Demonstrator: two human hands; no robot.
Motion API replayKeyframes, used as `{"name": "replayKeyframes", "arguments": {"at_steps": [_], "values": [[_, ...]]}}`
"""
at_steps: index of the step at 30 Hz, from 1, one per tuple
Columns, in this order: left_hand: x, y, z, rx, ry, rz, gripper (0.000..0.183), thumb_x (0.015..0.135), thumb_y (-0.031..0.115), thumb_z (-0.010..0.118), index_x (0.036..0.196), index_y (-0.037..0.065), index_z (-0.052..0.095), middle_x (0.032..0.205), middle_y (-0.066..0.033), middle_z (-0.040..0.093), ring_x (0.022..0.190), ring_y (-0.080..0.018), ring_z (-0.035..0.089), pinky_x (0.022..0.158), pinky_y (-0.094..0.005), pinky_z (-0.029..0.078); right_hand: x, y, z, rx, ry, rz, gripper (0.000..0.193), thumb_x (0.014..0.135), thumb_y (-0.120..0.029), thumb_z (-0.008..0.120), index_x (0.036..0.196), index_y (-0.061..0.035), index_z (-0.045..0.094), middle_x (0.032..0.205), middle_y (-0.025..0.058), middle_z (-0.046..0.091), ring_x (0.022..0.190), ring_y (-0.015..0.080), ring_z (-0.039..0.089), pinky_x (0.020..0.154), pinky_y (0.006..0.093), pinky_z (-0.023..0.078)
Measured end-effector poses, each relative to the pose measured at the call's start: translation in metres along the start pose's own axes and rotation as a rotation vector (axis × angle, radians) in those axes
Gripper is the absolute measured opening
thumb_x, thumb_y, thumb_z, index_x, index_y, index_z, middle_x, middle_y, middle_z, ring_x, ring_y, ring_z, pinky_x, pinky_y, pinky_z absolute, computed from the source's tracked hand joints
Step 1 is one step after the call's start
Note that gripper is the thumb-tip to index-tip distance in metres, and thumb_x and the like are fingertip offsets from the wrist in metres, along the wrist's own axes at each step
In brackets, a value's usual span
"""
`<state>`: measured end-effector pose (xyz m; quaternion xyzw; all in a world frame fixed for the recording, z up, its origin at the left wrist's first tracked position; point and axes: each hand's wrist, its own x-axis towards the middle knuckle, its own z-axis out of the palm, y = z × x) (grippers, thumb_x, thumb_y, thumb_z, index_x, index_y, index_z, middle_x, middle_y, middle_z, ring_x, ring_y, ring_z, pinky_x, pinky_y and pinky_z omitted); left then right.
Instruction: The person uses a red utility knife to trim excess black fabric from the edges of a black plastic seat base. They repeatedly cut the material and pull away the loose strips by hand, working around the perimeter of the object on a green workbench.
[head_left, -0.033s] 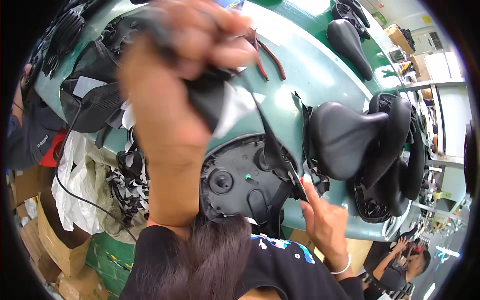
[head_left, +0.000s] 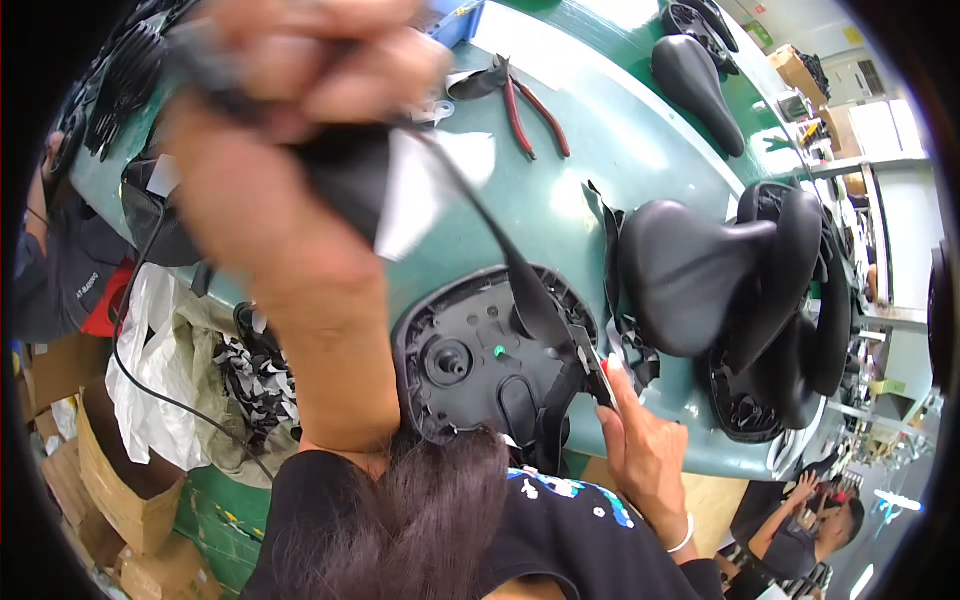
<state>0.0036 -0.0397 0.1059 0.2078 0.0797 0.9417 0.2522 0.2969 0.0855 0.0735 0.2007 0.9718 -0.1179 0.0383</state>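
My left hand [head_left: 320, 70], blurred by motion, is raised at the upper left. Its fingers are closed on a black strip of cover material [head_left: 485, 215], drawn taut toward the blade. A black and white flap [head_left: 410, 195] hangs under that hand. My right hand [head_left: 645, 440] grips what looks like a utility knife [head_left: 588, 365], with a flat metal blade and a bit of red by the thumb. The blade meets the strip at the right rim of an upturned black bicycle saddle [head_left: 480, 400]. Ribbed plastic, round sockets and a green spot show on its underside.
Red-handled pliers [head_left: 535, 110] lie beyond the saddle. To the right are padded black saddles [head_left: 675, 275] and a loose black trimming [head_left: 612, 260]. Plastic bags [head_left: 155, 400] with scraps and cardboard boxes [head_left: 125, 470] stand left, with a black cable [head_left: 150, 375]. Other people are nearby.
My left hand has moved up and left, drawing the strip out longer and thinner. The knife has shifted only slightly, still at the saddle's right rim.
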Motion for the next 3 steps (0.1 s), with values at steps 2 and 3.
{"name": "replayKeyframes", "arguments": {"at_steps": [2, 3], "values": [[0.003, 0.024, 0.003, -0.036, -0.084, 0.099, 0.04, 0.088, 0.004, 0.052, 0.05, 0.011, 0.041, 0.055, 0.0014, 0.046, 0.075, -0.0133, 0.052, 0.05, -0.0196, 0.038, -0.018, -0.001, 0.016, 0.335, 0.003, 0.151, 0.057, 0.086, -0.013, 0.064, 0.14, -0.01, 0.044, 0.077, 0.0151, 0.068, 0.055, 0.0309, 0.062, 0.048, 0.038, 0.043], [0.001, 0.034, -0.001, 0.031, -0.032, 0.175, 0.043, 0.089, 0.006, 0.054, 0.048, 0.012, 0.04, 0.055, 0.0007, 0.049, 0.074, -0.0136, 0.052, 0.049, -0.0196, 0.039, -0.028, 0.0, 0.022, 0.438, -0.053, 0.248, 0.06, 0.088, -0.014, 0.064, 0.142, -0.0102, 0.04, 0.086, 0.0192, 0.069, 0.065, 0.0313, 0.067, 0.054, 0.0366, 0.049]]}}
